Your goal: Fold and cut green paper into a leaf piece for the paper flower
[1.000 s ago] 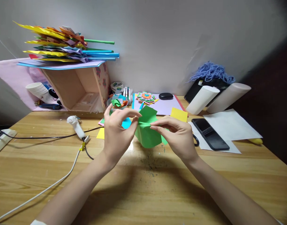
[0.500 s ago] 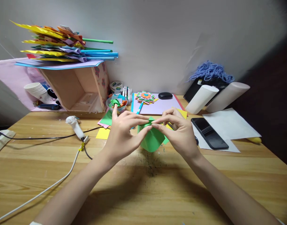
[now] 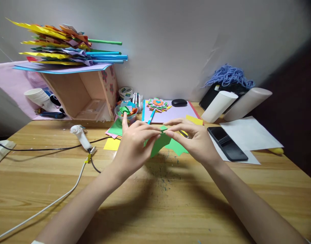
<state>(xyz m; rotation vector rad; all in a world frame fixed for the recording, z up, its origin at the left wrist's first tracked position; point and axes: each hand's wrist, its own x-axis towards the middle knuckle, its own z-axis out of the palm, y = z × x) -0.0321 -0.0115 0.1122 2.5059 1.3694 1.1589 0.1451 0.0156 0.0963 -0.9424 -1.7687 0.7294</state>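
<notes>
A piece of green paper [image 3: 159, 143] is held above the table between both hands, bent along its top. My left hand [image 3: 136, 142] pinches it between thumb and fingers, its index finger raised. From the other side my right hand [image 3: 189, 137] grips the paper's upper edge with thumb and fingertips. Behind and below lies another green paper piece [image 3: 178, 147] with a jagged edge, close to the right hand. Part of a dark-handled tool [image 3: 184, 134] shows beside the right fingers; the hand hides the rest.
A glue gun [image 3: 80, 137] with its cable lies left on the wooden table. Behind stand a bowl of paper scraps [image 3: 132, 119], a layered paper flower [image 3: 157, 105] and a black mouse [image 3: 179, 102]. To the right are a phone [image 3: 227, 144] and white paper rolls [image 3: 220, 106].
The green paper has turned and folded over, so less of its face shows. My right fingers have shifted slightly along its upper edge, and the jagged green piece behind is more exposed.
</notes>
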